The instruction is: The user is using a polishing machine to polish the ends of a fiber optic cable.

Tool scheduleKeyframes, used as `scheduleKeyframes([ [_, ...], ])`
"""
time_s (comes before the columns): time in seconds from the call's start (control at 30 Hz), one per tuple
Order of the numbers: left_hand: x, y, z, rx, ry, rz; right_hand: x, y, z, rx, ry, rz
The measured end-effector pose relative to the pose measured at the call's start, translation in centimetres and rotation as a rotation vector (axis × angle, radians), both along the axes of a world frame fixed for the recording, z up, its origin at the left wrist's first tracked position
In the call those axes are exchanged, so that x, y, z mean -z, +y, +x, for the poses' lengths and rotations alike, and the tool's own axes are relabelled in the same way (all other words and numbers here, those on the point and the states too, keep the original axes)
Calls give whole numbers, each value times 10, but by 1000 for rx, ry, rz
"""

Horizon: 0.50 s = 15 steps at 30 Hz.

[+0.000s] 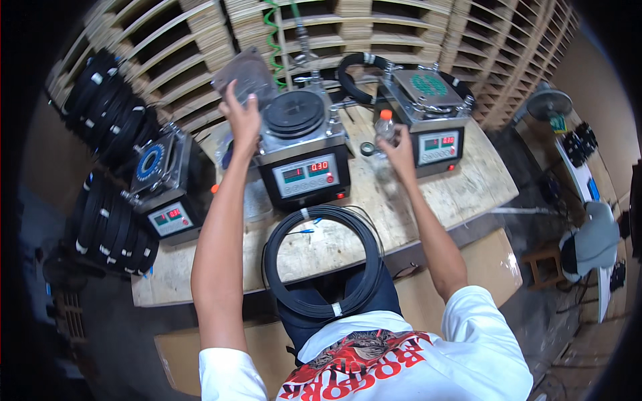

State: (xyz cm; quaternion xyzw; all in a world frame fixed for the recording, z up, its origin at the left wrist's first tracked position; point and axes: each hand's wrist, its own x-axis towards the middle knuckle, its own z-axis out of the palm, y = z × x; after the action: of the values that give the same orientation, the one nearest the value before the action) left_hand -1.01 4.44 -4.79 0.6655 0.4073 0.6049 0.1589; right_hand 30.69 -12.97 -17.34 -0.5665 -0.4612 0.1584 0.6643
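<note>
My left hand (242,120) is raised at the left of the middle benchtop machine, gripping the near edge of a greyish square plate (244,72). The plate tilts above the bench, somewhat blurred. Beside it, the round dark disc (293,113) on top of the middle machine (307,175) lies uncovered. My right hand (400,152) is closed around a small clear bottle (384,127) with an orange cap, standing between the middle and right machines. A coil of black cable (271,257) rests across the table's front edge and my lap.
The right machine (441,144) carries a plate with a green pattern; the left machine (164,180) has a blue ring. A small tape roll (367,149) lies near the bottle. Black cable coils (100,220) stack at the left. Wooden pallets (374,30) stand behind the bench.
</note>
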Motion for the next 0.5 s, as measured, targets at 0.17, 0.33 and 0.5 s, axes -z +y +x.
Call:
scheduleKeyframes([
  [0.17, -7, -8, 4, 56, 47, -78, -135, 32, 4, -84, -645, 5],
  [0.33, -5, -9, 2, 22, -40, -183, -231, 49, -51, -203, -1278, -254],
  [0.5, 1, -4, 6, -52, -59, -109, -247, 73, -92, -268, -1719, -225],
])
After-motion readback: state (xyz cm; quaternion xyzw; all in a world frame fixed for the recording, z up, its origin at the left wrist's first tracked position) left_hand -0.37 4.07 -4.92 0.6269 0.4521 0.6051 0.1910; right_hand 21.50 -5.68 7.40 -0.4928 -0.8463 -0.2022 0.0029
